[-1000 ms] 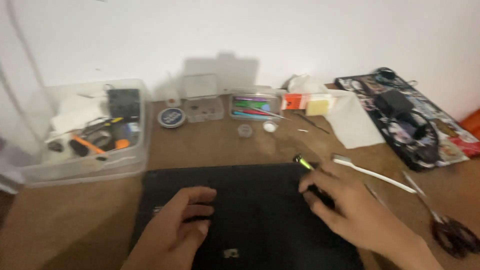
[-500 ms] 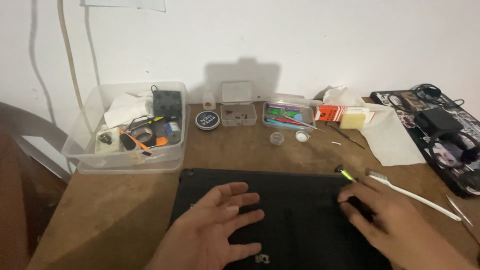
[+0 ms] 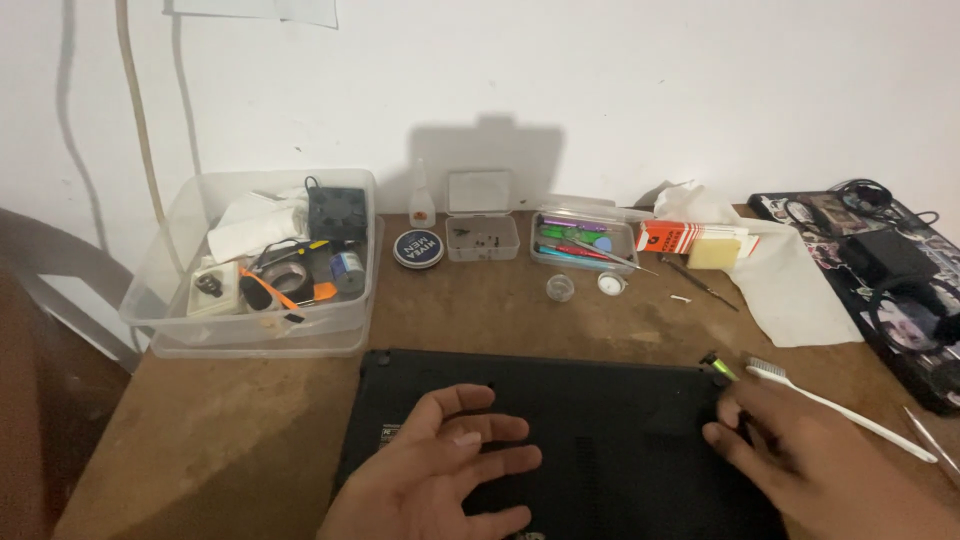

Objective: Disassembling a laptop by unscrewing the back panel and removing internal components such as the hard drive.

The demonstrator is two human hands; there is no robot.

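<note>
A black laptop lies upside down on the brown wooden table, its underside facing up. My left hand rests flat on the laptop's base with fingers spread, holding nothing. My right hand lies over the laptop's right edge, fingers loosely curled on the black surface; I see nothing in it. A small green-tipped tool lies at the laptop's far right corner, just above my right fingers. Next to it lies a white toothbrush.
A clear plastic bin of parts stands at the left. Along the wall sit a round blue tin, a small clear screw box, a tool case, an orange box, a white cloth and another laptop with cables.
The view has swung left and pulled back, so the bin and wall show more. Both hands stay on the laptop's underside; the right hand has slid toward its right edge.
</note>
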